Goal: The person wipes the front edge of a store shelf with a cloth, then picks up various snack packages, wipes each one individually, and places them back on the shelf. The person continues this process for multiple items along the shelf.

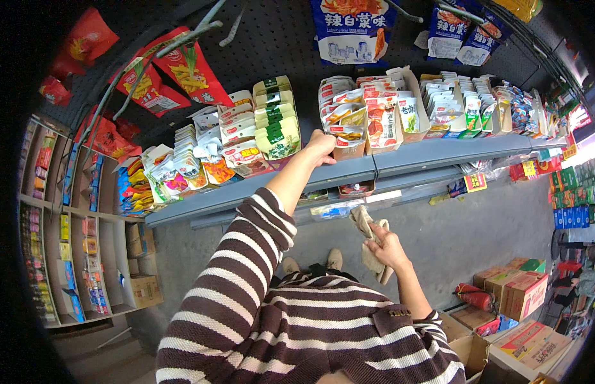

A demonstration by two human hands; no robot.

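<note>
My left hand (321, 148) is at the shelf edge, its fingers against the left side of a cardboard display box (349, 151) filled with small snack packets. Whether the fingers pinch the box wall is hidden. Left of the hand, across a gap, stands a box of pale green packets (278, 134). On the right, a box of red and white packets (383, 122) adjoins the one I touch. My right hand (386, 247) grips a crumpled beige cloth (372, 259) over the floor, below the shelf front.
Metal hooks hold red snack bags (194, 72) and blue bags (352, 33) above the grey shelf (422, 150). Cartons (525, 293) and a red fire extinguisher (475, 296) stand on the floor at right. Another shelving unit (119, 269) is at left.
</note>
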